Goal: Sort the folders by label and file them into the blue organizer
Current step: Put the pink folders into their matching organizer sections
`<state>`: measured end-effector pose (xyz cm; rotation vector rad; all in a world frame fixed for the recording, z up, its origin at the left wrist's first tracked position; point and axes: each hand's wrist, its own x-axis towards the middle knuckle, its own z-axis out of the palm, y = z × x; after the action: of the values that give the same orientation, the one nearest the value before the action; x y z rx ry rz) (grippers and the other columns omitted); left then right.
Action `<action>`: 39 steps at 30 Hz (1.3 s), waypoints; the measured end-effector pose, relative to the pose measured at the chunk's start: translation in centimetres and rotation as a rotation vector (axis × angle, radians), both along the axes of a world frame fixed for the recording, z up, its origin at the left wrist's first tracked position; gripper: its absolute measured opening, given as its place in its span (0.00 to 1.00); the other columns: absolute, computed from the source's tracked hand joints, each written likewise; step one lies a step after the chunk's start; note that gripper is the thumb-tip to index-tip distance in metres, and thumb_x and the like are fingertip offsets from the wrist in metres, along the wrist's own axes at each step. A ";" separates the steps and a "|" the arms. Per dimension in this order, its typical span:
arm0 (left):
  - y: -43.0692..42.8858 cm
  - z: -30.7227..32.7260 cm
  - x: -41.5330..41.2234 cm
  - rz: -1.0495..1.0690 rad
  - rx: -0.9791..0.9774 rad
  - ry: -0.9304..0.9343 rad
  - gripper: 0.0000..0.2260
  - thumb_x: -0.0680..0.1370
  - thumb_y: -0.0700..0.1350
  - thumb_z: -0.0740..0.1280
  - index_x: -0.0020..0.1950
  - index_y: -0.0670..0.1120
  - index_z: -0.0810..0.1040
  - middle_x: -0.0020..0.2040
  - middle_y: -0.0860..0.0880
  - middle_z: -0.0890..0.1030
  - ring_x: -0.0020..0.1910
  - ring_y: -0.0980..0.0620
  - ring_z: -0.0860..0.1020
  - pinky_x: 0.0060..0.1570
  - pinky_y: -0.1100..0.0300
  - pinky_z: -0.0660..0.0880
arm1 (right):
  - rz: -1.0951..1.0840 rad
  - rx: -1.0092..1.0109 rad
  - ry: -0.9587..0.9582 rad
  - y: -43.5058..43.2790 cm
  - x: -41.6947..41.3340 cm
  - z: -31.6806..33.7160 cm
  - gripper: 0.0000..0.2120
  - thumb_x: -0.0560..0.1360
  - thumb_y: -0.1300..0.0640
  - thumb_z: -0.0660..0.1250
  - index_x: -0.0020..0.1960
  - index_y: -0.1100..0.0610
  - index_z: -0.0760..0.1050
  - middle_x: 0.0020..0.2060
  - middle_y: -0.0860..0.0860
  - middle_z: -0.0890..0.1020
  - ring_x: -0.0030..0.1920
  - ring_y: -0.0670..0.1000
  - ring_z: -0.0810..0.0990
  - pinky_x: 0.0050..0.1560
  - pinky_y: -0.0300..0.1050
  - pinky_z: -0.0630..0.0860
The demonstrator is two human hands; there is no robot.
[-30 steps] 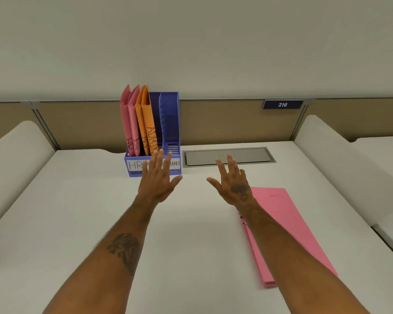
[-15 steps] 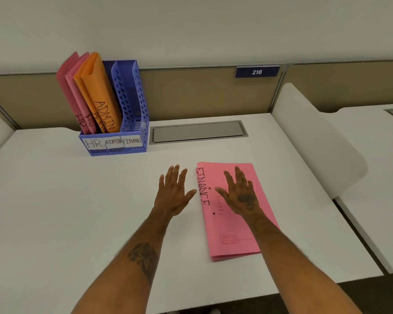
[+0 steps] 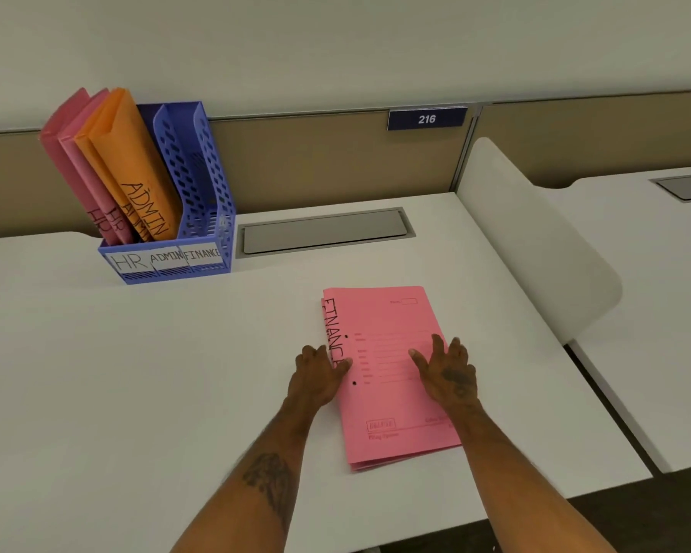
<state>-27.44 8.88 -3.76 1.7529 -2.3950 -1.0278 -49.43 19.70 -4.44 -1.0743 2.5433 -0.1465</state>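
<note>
A pink folder marked FINANCE lies flat on the white desk, with at least one more pink folder under it. My left hand curls over its left spine edge, thumb on top. My right hand rests flat on its right side, fingers spread. The blue organizer stands at the back left, labelled HR, ADMIN and FINANCE. Two pink HR folders and two orange ADMIN folders stand in its left slots. Its FINANCE slot on the right holds nothing.
A grey cable hatch is set into the desk behind the folder. A white rounded divider borders the desk on the right, with another desk beyond it. A beige partition with a 216 sign runs along the back.
Both hands drew back from the organizer toward the pink folder; the left now grips its spine edge and the right lies on it. The view swung right and down.
</note>
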 end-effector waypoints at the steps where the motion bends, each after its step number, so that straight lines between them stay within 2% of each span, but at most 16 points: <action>1: 0.1 0.0 -0.3 0.034 0.042 -0.005 0.28 0.79 0.64 0.59 0.69 0.45 0.69 0.66 0.42 0.68 0.69 0.42 0.66 0.63 0.43 0.71 | -0.020 -0.004 -0.032 0.1 0.0 -0.1 0.36 0.78 0.32 0.47 0.78 0.53 0.51 0.77 0.61 0.55 0.76 0.62 0.55 0.71 0.63 0.60; 5: 0.2 0.0 -1.4 0.059 0.134 -0.005 0.27 0.79 0.63 0.60 0.71 0.45 0.71 0.67 0.40 0.67 0.69 0.39 0.66 0.67 0.42 0.70 | -0.080 -0.021 -0.078 0.2 0.1 -0.3 0.36 0.78 0.33 0.48 0.77 0.54 0.52 0.75 0.61 0.59 0.74 0.62 0.60 0.70 0.61 0.65; 11: 0.2 0.3 -2.3 0.075 0.194 0.040 0.26 0.78 0.59 0.65 0.71 0.46 0.71 0.67 0.41 0.68 0.68 0.40 0.70 0.67 0.45 0.72 | -0.122 -0.093 -0.087 -0.7 0.2 0.2 0.32 0.79 0.34 0.49 0.74 0.55 0.58 0.68 0.59 0.69 0.67 0.60 0.68 0.64 0.58 0.70; 17: 0.8 0.8 -2.3 0.071 0.126 0.118 0.22 0.77 0.55 0.66 0.70 0.49 0.72 0.64 0.42 0.70 0.67 0.41 0.68 0.66 0.45 0.72 | -0.222 -0.136 -0.128 -1.3 -0.1 0.2 0.32 0.78 0.33 0.48 0.72 0.55 0.62 0.66 0.58 0.72 0.65 0.60 0.71 0.62 0.58 0.72; 21: 0.8 1.9 -2.8 0.193 0.161 0.364 0.22 0.75 0.49 0.72 0.67 0.45 0.72 0.62 0.43 0.75 0.61 0.44 0.76 0.59 0.47 0.78 | -0.243 -0.136 -0.149 -1.6 -0.4 0.3 0.33 0.78 0.32 0.47 0.72 0.55 0.63 0.65 0.58 0.73 0.64 0.60 0.72 0.62 0.58 0.71; 24: 1.2 3.2 -3.4 0.295 0.310 0.601 0.23 0.77 0.43 0.71 0.66 0.47 0.64 0.64 0.44 0.78 0.50 0.50 0.82 0.44 0.58 0.82 | -0.247 -0.120 -0.172 -1.9 -0.5 0.8 0.34 0.78 0.32 0.47 0.72 0.55 0.63 0.65 0.59 0.72 0.64 0.60 0.71 0.63 0.59 0.70; 25: 1.4 3.6 -3.8 0.313 0.342 0.649 0.22 0.77 0.42 0.70 0.65 0.48 0.62 0.64 0.44 0.78 0.48 0.51 0.83 0.42 0.60 0.81 | -0.242 -0.116 -0.178 -2.0 -0.5 0.9 0.34 0.78 0.32 0.47 0.72 0.55 0.63 0.65 0.59 0.72 0.64 0.61 0.72 0.63 0.59 0.70; 28: 1.6 4.6 -4.8 0.367 0.373 0.749 0.20 0.78 0.39 0.67 0.64 0.50 0.62 0.62 0.44 0.78 0.50 0.47 0.83 0.48 0.51 0.83 | -0.228 -0.118 -0.192 -2.4 -0.6 1.8 0.34 0.78 0.32 0.46 0.72 0.56 0.64 0.65 0.59 0.73 0.64 0.61 0.73 0.64 0.59 0.71; 33: 1.2 6.7 -5.8 0.413 0.350 0.855 0.19 0.78 0.39 0.65 0.65 0.51 0.63 0.59 0.46 0.79 0.49 0.45 0.84 0.49 0.45 0.83 | -0.163 -0.251 -0.210 -5.0 -0.3 6.0 0.36 0.78 0.31 0.47 0.74 0.56 0.63 0.68 0.59 0.72 0.66 0.61 0.72 0.63 0.58 0.71; 36: 0.6 8.4 -5.8 0.414 0.278 0.901 0.16 0.78 0.41 0.65 0.63 0.51 0.64 0.58 0.46 0.79 0.49 0.45 0.84 0.48 0.45 0.83 | -0.071 -0.358 -0.174 -8.0 0.8 10.5 0.36 0.77 0.30 0.46 0.74 0.54 0.64 0.67 0.58 0.73 0.64 0.61 0.74 0.60 0.59 0.74; 39: 0.0 10.4 -5.5 0.389 0.203 0.948 0.16 0.80 0.46 0.66 0.63 0.52 0.63 0.55 0.47 0.81 0.47 0.46 0.85 0.45 0.50 0.84 | 0.045 -0.470 -0.143 -10.9 2.6 15.4 0.37 0.76 0.29 0.46 0.73 0.53 0.64 0.66 0.56 0.75 0.62 0.61 0.76 0.56 0.57 0.75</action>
<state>-32.96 8.85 6.68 1.2345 -1.3591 -1.5783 -46.87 8.76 10.94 -1.2307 2.4092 -0.8110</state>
